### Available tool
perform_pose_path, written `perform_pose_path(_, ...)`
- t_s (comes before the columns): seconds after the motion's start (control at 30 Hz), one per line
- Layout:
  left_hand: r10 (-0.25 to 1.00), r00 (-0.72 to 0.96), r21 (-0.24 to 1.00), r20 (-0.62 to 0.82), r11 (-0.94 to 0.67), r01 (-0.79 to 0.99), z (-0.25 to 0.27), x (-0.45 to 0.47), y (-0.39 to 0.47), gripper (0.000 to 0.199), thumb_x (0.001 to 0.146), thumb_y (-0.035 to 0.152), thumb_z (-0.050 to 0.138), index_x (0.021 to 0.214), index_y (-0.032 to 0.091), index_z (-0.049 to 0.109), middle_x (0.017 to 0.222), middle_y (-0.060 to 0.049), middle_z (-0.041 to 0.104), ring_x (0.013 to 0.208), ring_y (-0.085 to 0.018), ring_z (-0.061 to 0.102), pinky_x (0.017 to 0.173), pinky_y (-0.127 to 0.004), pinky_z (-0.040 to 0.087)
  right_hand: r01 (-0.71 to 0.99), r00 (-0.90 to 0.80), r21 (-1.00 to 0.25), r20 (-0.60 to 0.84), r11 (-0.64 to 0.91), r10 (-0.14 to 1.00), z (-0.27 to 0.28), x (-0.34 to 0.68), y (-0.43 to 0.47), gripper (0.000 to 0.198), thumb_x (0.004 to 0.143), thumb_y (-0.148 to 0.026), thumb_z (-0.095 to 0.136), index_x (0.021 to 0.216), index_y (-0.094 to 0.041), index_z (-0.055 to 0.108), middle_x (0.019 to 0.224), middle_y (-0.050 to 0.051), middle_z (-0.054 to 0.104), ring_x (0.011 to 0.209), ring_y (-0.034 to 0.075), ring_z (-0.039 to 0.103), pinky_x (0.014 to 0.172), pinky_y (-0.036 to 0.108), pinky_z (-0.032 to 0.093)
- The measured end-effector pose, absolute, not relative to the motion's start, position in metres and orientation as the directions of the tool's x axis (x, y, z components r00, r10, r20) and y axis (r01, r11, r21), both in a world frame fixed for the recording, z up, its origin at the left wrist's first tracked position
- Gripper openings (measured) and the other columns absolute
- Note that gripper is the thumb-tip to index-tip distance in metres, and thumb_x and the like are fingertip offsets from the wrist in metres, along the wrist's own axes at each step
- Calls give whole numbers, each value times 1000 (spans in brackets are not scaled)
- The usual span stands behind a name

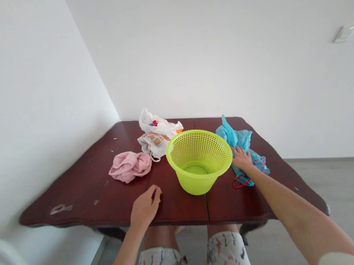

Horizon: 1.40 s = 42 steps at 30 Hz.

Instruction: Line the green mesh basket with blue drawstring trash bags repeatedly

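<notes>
My right hand (pixel 242 158) lies on a crumpled blue plastic bag (pixel 245 138) at the right of the table, fingers spread over it. Red loops, perhaps handles or cord (pixel 240 182), stick out from under the bag's near end. My left hand (pixel 146 206) rests near the table's front edge with its fingers curled in, and nothing shows in them. Between the two hands stands a lime-green plastic basket (pixel 200 184), upright, with mesh walls; its visible inside holds nothing.
A bunched pink cloth (pixel 129 166) lies left of the basket. Behind it is a white plastic bag (pixel 160 128) with orange print and something red and blue inside. The dark wooden table (pixel 86 183) stands against white walls, with pale worn marks on its left side.
</notes>
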State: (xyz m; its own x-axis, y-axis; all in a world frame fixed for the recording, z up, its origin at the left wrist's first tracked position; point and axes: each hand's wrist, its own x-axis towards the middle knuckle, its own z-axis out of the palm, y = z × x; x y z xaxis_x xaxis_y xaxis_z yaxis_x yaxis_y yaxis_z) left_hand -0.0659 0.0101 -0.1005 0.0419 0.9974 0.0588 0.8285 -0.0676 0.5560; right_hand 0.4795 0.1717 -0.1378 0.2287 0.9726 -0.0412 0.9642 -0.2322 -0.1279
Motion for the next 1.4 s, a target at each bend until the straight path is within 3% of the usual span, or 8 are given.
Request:
perform_pose_path(0.53,995,41,472,93,-80,878,-96,-61,6,34,127,42,41,114,28,70,101,-7,88,102,-30,86,86,-35,48,965,235,-107,-60,-240,970,-135,477,172,88,122,-69,36,198,-27,26,206,18,18,192,41,16,151,71,12)
perform_pose_path(0.97,997,29,446,76,-60,893,-102,-62,10,35,129,40,42,118,27,73,105,-6,90,101,-27,85,89,-35,49,954,238,-181,-22,-238,971,-145,479,175,91,121,-74,32,197,-24,30,206,19,18,192,41,15,151,71,7)
perform_pose_path(1.23,995,37,415,88,-71,907,-105,-63,10,34,128,41,42,120,27,72,112,-6,91,107,-28,87,91,-35,51,936,254,-266,51,-232,966,-149,480,176,92,120,-71,35,193,-16,40,202,20,30,190,42,24,152,70,11)
perform_pose_path(1.4,993,38,411,108,-80,908,-108,-64,10,35,128,43,41,121,28,73,118,-8,92,112,-30,88,90,-35,52,921,276,-332,185,-205,943,-152,484,169,89,121,-66,25,186,-11,49,191,23,51,182,36,42,150,57,28)
